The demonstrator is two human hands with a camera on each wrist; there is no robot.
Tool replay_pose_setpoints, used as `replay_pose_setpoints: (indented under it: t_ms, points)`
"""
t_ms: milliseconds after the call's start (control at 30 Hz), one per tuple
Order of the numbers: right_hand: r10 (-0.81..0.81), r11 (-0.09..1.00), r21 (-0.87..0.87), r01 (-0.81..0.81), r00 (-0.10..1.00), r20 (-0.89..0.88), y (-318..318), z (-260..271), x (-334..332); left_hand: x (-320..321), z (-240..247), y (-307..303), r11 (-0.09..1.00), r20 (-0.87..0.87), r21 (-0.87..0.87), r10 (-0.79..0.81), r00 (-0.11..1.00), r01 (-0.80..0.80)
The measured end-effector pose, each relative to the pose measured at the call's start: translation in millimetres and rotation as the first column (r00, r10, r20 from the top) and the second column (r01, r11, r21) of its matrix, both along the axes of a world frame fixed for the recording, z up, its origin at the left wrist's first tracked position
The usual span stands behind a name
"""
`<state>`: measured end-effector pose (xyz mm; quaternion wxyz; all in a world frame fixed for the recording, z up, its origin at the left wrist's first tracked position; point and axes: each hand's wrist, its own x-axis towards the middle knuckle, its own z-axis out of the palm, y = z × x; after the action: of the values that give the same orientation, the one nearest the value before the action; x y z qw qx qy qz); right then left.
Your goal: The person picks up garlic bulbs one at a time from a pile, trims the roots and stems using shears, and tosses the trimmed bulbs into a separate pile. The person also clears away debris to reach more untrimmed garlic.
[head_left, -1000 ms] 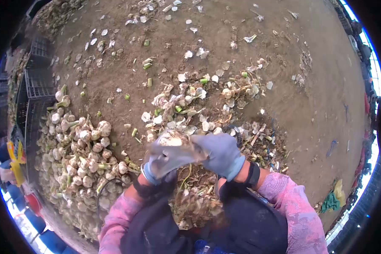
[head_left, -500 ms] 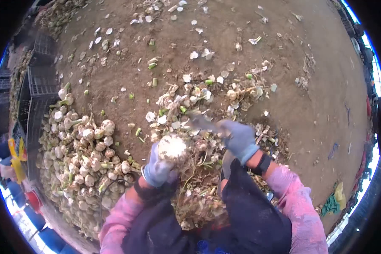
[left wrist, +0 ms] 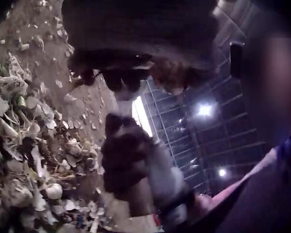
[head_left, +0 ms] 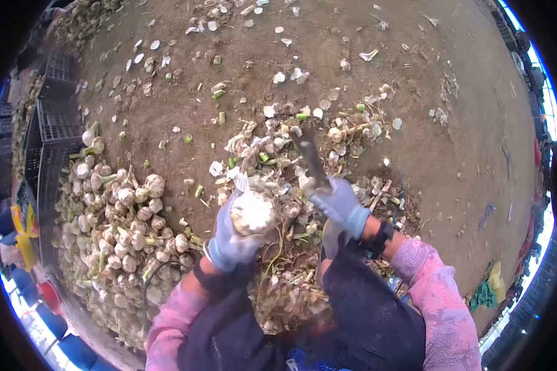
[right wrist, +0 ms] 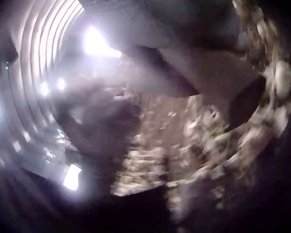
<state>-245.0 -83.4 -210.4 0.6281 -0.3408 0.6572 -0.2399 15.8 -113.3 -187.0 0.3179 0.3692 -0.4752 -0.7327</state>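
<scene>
In the head view my gloved left hand (head_left: 228, 242) grips a large garlic bulb (head_left: 252, 213), its pale face turned up. To the right, my gloved right hand (head_left: 341, 205) holds a knife (head_left: 310, 157) with a long dark blade that points forward, away from the bulb. The left wrist view has the left glove (left wrist: 140, 29) dark across the top, with the right hand (left wrist: 128, 158) beyond it. Motion blurs the right wrist view, where the right glove (right wrist: 179, 24) fills the top.
A big heap of garlic bulbs (head_left: 124, 241) lies on the left beside dark plastic crates (head_left: 56, 120). Peelings and cut stems (head_left: 260, 148) litter the dirt floor (head_left: 452, 173) ahead and between my legs. A green and yellow bag (head_left: 484, 294) lies far right.
One second ago both hands met over the garlic bulb. The right hand has since moved off right with the knife, whose blade swung from pointing left to pointing forward. The left hand keeps the bulb.
</scene>
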Motion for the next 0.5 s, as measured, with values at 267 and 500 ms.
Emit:
replay_pose_setpoints:
  t_ms: [267,500]
  points:
    - [-0.266,0.959,0.055,0.278,0.818,0.510,1.4,37.3,29.4,-42.9,31.5,-12.8,0.999,-0.075,0.030,-0.042,0.996,0.044]
    - [0.011,0.880,-0.473,-0.043,0.997,-0.070,-2.6,37.8,25.1,-32.8,24.3,-16.0,0.855,-0.085,0.517,0.110,0.990,-0.050]
